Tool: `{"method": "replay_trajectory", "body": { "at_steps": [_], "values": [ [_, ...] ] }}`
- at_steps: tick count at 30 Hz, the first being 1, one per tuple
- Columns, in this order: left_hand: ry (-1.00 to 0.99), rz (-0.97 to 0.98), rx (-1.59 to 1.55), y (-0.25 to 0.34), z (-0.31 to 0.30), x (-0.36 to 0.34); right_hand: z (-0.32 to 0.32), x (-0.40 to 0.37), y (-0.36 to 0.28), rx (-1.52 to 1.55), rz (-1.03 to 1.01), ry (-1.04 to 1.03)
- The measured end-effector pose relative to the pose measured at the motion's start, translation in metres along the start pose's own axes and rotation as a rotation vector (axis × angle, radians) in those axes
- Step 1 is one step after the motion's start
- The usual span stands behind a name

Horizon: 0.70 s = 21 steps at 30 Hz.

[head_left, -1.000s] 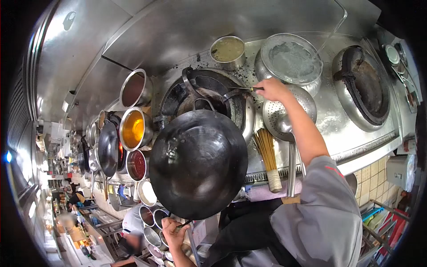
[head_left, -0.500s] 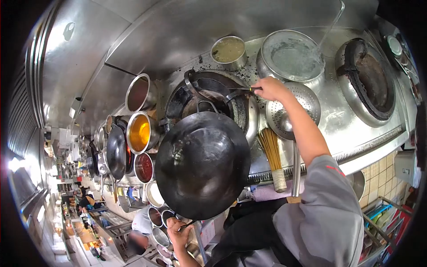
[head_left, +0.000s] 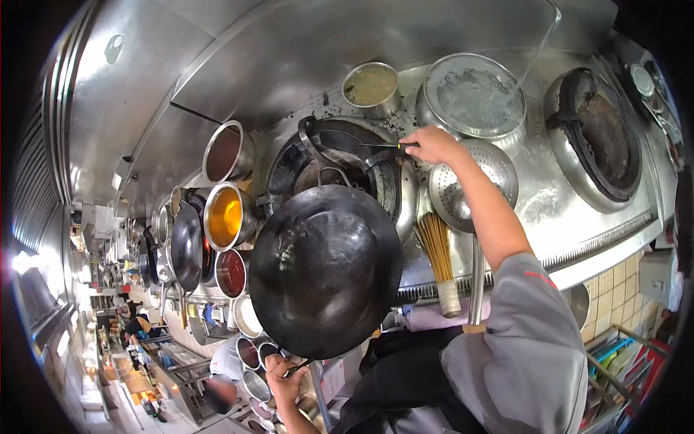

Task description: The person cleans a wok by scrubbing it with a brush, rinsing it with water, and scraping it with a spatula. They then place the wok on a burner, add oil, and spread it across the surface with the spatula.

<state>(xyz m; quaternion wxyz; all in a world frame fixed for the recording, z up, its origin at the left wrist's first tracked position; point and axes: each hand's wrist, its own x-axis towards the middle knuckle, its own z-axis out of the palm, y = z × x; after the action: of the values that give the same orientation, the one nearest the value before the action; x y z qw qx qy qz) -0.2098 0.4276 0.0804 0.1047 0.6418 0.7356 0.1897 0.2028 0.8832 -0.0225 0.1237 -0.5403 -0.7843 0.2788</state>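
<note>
A dark round wok is tipped at the front of the burner, its far loop handle toward the burner ring. Below its near edge, my left hand is closed around the near handle. My right hand grips a screwdriver-like tool by its black-and-yellow handle. Its thin metal shaft points left over the blackened burner. Beneath my right forearm lies a perforated strainer. A bamboo brush rests just left of the strainer's handle.
Behind the burner stand a pot of cloudy liquid and a large water pot. Another burner is at right. On the left are a bowl of orange liquid and a bowl of red sauce. Another person is at lower left.
My right hand has moved slightly left, taking the tool's shaft further over the burner. The wok and my left hand have shifted a little left in view.
</note>
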Motion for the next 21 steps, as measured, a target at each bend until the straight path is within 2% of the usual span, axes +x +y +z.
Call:
{"method": "replay_trajectory", "body": {
  "at_steps": [2,5,7,9,10,14,17,20,21],
  "values": [
    [0.009,-0.028,-0.024,0.004,0.002,-0.002,0.022,0.016,0.023,0.021,-0.053,0.050],
    [0.007,0.008,-0.026,0.000,0.002,-0.001,0.016,0.026,0.015,-0.010,-0.060,0.073],
    [0.004,0.011,0.010,-0.002,0.002,-0.003,0.002,0.024,0.016,0.025,-0.109,0.050],
    [0.018,0.011,-0.010,0.003,0.002,-0.002,-0.001,0.026,0.018,-0.067,-0.091,-0.073],
    [0.011,0.002,-0.014,0.003,0.001,-0.004,0.015,0.036,0.015,-0.100,-0.085,0.063],
    [-0.013,0.000,0.007,-0.001,0.001,-0.001,0.025,0.055,0.005,-0.011,0.000,0.154],
    [-0.009,-0.009,0.012,-0.002,0.001,-0.002,-0.021,0.036,0.015,-0.124,-0.133,-0.111],
    [0.010,-0.018,-0.021,-0.004,0.006,-0.002,-0.009,0.006,0.010,-0.060,-0.173,-0.078],
    [0.007,-0.004,-0.017,-0.004,0.005,-0.003,-0.004,-0.005,-0.002,-0.073,-0.095,-0.030]
  ]
}}
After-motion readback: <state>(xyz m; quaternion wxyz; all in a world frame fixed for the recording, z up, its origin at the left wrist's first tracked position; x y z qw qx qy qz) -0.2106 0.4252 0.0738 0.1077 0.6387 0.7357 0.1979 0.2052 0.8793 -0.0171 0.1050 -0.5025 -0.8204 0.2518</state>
